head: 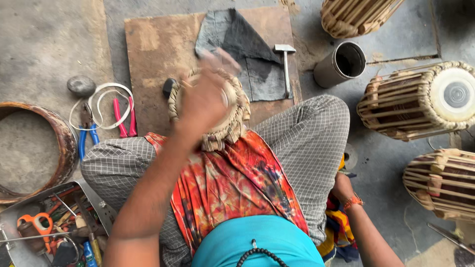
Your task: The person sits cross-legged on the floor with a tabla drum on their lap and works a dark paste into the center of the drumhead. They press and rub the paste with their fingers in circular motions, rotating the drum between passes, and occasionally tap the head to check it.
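A round drum head point(232, 121) with a braided straw-coloured rim rests on my lap over an orange patterned cloth point(237, 183). My left hand point(204, 96) is raised just above it and is blurred by motion; whether its fingers grip anything does not show. My right hand point(341, 187) hangs low beside my right knee, with an orange thread on the wrist, and its fingers are hidden behind the checked trouser leg. I sit cross-legged on the floor.
Ahead lies a wooden board point(158, 44) with a dark cloth point(247, 47), a small hammer point(285, 64) and a black stone point(169, 87). A metal cylinder point(341, 64) and laced drums point(420, 101) stand right. Pliers point(86, 134), a white cord point(106, 91), a rusty ring point(62, 143) and a tool tray point(49, 230) lie left.
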